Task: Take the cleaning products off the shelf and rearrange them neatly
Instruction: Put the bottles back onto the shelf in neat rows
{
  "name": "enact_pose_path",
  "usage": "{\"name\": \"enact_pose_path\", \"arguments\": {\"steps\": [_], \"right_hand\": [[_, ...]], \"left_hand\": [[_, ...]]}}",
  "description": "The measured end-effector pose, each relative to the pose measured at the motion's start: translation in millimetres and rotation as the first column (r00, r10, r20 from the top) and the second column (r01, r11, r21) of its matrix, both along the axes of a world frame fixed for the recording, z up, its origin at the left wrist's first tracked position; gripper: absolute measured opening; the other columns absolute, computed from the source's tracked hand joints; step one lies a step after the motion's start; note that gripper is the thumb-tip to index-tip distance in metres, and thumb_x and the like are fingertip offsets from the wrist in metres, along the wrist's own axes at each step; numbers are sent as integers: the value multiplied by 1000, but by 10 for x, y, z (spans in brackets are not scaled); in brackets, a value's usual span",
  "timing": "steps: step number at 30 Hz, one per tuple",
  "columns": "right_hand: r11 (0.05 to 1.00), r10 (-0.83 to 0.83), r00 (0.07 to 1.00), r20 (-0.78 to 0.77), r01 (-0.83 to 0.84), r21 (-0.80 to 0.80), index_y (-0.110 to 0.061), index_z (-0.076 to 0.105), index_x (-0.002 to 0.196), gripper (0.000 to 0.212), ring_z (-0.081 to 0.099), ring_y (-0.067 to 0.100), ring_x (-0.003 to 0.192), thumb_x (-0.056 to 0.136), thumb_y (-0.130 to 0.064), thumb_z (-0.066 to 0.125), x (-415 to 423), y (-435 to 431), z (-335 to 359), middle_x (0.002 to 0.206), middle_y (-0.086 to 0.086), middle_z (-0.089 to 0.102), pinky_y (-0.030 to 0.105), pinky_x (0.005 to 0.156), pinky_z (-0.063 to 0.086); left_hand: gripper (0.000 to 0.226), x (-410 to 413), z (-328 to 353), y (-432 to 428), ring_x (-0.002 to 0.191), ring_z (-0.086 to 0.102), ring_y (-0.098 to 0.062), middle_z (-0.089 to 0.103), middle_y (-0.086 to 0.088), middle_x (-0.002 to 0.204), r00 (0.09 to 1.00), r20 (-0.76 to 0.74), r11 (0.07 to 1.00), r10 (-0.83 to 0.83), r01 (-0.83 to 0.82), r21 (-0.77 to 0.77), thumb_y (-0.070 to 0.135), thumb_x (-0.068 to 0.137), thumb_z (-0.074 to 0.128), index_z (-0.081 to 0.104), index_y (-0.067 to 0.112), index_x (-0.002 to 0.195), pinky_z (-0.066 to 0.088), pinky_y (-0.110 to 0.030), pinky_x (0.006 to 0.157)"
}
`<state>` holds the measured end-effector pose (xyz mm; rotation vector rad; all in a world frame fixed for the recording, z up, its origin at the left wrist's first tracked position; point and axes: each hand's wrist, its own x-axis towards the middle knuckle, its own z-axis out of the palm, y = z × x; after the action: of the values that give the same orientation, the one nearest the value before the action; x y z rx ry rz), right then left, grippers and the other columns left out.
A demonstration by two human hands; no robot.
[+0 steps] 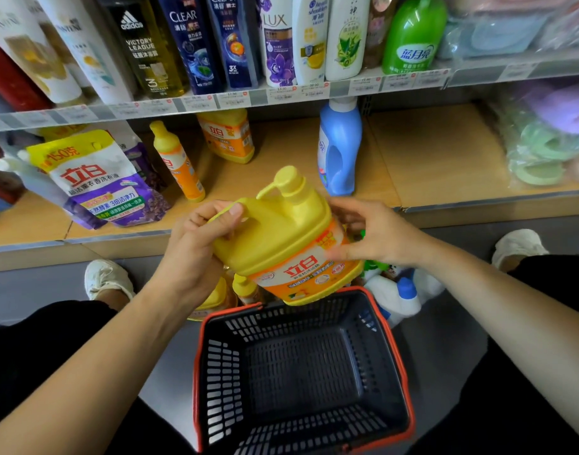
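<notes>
1. At the left of the frame, a purple pouch [94,182] and a slim yellow bottle [176,162] lean on the lower shelf [429,152]. They should not be knocked.
2. Left of centre, the left hand [196,247] is curled round the handle of the yellow detergent jug [281,238], thumb on top. The weight is best carried here.
3. At centre, the jug is held tilted above the far rim of the basket [225,366]. The pump should be pointed upward.
4. Right of centre, the right hand [363,234] is half closed on the labelled side. Support under the base would be steadier.
5. Further right, a blue bottle [339,149] stands on the shelf, with bare board beside it for a row.
</notes>
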<state>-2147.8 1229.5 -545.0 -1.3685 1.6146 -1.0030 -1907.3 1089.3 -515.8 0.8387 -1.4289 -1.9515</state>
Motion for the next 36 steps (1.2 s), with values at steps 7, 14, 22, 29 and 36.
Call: {"name": "enact_pose_path", "arguments": {"steps": [7,14,22,29,36], "right_hand": [[990,-98,972,212,74,120,-17,63,122,71,71,19,107,58,-12,95,-80,55,-241,115,1,74,35,90,59],[954,-281,823,494,296,51,-8,63,128,80,71,27,108,53,-12,90,165,-24,-159,115,11,74,37,86,60],[911,-399,675,621,371,182,-11,71,115,66,73,27,104,54,-26,88,316,-58,-87,110,9,76,44,88,59],[917,-364,600,712,364,163,-15,69,119,67,68,30,115,61,-39,91,459,-55,-83,117,8,74,51,88,59],[968,-51,944,327,126,-215,-54,23,152,111,69,21,112,78,3,81,361,-2,-59,134,-4,65,30,88,58]], "left_hand": [[29,69,43,-99,113,49,-35,48,-20,116,998,-61,996,22,-17,88,29,91,56,53,4,107,38,-59,111],[34,135,-6,-223,126,60,-38,62,-19,132,985,33,985,168,-169,23,31,100,55,58,12,128,51,-56,104],[76,198,-208,-110,120,66,-26,60,-5,138,993,52,987,109,-102,-125,25,82,79,40,23,147,59,-46,89],[72,62,-342,202,117,67,-34,67,-15,131,996,-43,987,-76,81,136,10,80,72,43,17,146,61,-43,80],[60,69,-200,-23,128,58,-40,62,-16,140,999,-29,957,-17,24,289,31,89,66,52,10,144,49,-56,104]]}}
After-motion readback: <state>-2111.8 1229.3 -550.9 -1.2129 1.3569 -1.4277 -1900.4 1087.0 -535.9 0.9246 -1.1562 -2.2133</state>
